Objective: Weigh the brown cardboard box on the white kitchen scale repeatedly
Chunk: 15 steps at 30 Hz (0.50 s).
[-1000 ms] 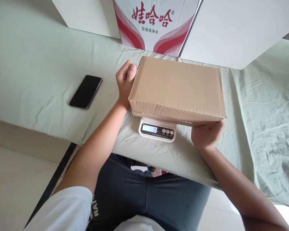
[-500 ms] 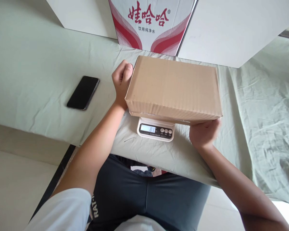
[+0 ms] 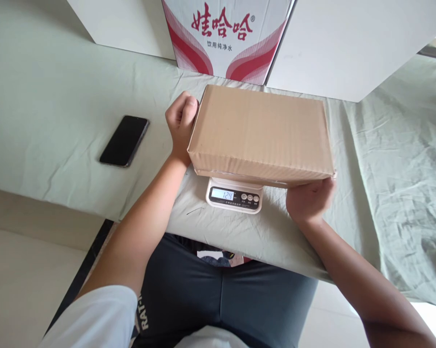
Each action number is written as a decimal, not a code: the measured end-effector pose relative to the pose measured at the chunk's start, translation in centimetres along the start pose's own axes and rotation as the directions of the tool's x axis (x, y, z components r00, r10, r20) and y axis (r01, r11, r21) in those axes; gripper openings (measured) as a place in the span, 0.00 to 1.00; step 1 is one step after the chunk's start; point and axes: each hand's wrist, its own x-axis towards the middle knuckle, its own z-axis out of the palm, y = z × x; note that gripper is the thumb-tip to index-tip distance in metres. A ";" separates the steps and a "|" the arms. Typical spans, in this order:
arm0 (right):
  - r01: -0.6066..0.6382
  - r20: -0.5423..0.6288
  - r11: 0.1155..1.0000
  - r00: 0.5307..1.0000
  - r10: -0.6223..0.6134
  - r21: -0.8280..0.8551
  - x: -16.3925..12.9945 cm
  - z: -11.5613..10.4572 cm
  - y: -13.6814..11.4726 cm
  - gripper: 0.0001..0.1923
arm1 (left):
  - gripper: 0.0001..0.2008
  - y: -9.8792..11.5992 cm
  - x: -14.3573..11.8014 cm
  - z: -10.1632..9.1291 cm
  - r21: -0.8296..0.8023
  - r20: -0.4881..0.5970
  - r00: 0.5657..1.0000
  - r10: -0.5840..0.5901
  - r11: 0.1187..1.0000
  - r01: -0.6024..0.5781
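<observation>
A closed brown cardboard box [image 3: 261, 130] sits over a small white digital scale [image 3: 254, 209], hiding its weighing plate. The scale's lit display [image 3: 223, 195] appears to read 124. My left hand [image 3: 181, 113] is closed in a fist against the box's left end, thumb on top, and no object shows in it. At the near right corner, my right hand [image 3: 310, 200] is curled up against the box's lower edge. Its fingers are partly hidden by the box and slightly blurred.
A black phone [image 3: 124, 140] lies on the pale green cloth [image 3: 58, 130] to the left. Behind the cardboard box stands a white and red carton [image 3: 221, 58], with white panels [image 3: 319, 48] on either side. The cloth's front edge is just before my lap.
The scale's reading has gone from about 81 to about 124. My left hand and the box have shifted very slightly left; the right hand stays at the corner.
</observation>
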 end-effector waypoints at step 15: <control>-0.068 -0.388 0.989 0.915 0.113 0.128 5.5 -3.0 2.8 0.09 | 0.36 -6.9 1.5 -3.1 -0.019 -0.178 0.969 -0.171 0.985 0.170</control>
